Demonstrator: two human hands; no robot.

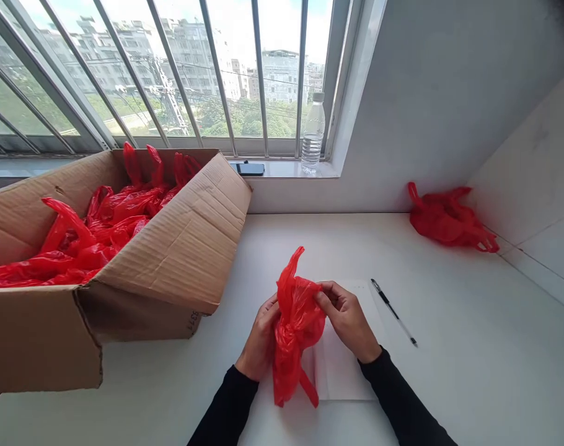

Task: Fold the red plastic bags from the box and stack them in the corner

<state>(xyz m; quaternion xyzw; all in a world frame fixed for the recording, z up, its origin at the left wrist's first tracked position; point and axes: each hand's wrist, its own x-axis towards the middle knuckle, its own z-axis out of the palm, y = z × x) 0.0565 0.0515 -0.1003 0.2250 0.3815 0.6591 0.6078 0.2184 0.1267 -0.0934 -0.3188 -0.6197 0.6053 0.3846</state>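
Between my two hands, above the white table, is a crumpled red plastic bag [299, 319] that looks knotted or gathered at its middle. My left hand [259, 344] grips its left side, with the fingers partly hidden behind the plastic. With thumb and forefinger, my right hand [349, 316] pinches the bag's upper right edge. One handle loop sticks up at the top, and a loose strip hangs at the bottom. Under the bag and my right hand lies a sheet of white paper [344, 378]. What the bag contains, if anything, cannot be seen.
A cardboard box [180, 241] of red plastic bags [124, 210] stands at the left, flaps open. A pen [393, 311] lies right of the paper. Another red bag [442, 217] rests in the far right corner. The windowsill holds a water bottle [313, 133] and a phone [248, 168].
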